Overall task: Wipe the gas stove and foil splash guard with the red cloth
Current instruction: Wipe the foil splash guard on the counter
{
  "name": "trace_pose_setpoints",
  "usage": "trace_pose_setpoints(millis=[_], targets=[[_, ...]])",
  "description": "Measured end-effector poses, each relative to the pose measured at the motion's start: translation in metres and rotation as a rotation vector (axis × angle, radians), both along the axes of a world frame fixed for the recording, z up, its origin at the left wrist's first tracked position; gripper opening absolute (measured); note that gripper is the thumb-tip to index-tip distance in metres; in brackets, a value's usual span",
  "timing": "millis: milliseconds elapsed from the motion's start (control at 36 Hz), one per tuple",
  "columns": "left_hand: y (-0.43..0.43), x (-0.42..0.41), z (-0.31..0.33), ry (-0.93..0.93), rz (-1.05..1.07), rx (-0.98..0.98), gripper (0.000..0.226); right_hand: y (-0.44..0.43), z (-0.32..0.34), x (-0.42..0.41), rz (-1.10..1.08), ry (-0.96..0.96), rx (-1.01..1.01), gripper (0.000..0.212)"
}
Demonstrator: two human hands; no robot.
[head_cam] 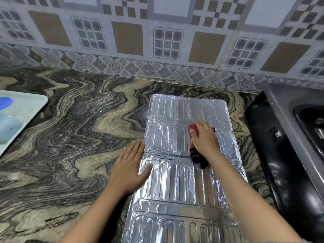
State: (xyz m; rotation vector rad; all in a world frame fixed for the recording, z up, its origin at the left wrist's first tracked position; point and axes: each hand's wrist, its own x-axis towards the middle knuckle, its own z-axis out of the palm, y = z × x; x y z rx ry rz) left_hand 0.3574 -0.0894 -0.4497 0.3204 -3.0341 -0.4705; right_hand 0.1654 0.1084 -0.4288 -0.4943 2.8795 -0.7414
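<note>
The foil splash guard (177,181) lies flat on the marble counter, unfolded in ribbed silver panels that run from the middle of the view down to the bottom edge. My right hand (206,139) presses the red cloth (193,135) onto the guard's second panel from the far end; the cloth's dark trailing end shows below my wrist. My left hand (130,166) lies flat with fingers together on the guard's left edge, half on the counter. The gas stove (287,155), black and glossy, stands at the right edge, partly cut off.
The patterned marble counter (70,137) stretches to the left. A pale tray (26,109) with a blue item sits at the left edge. A tiled wall (157,41) rises behind the counter. The stove stands close to the guard's right side.
</note>
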Motion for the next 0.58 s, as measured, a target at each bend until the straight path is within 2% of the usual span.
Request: trace_pose_setpoints(millis=[111,389,500,583], targets=[[0.000,0.000,0.001,0.016,0.001,0.012,0.080,-0.004,0.002,-0.010,0.052,-0.035,0.097,0.050],[-0.004,0.001,-0.001,0.033,-0.008,0.081,0.081,-0.005,0.028,0.009,0.046,0.051,0.082,0.031],[-0.006,0.000,0.001,0.025,-0.021,0.103,0.087,-0.004,0.037,0.022,0.058,0.083,-0.028,0.026],[-0.012,-0.002,0.006,0.008,-0.021,0.225,0.094,-0.004,0.047,0.031,0.076,0.075,-0.145,0.017]])
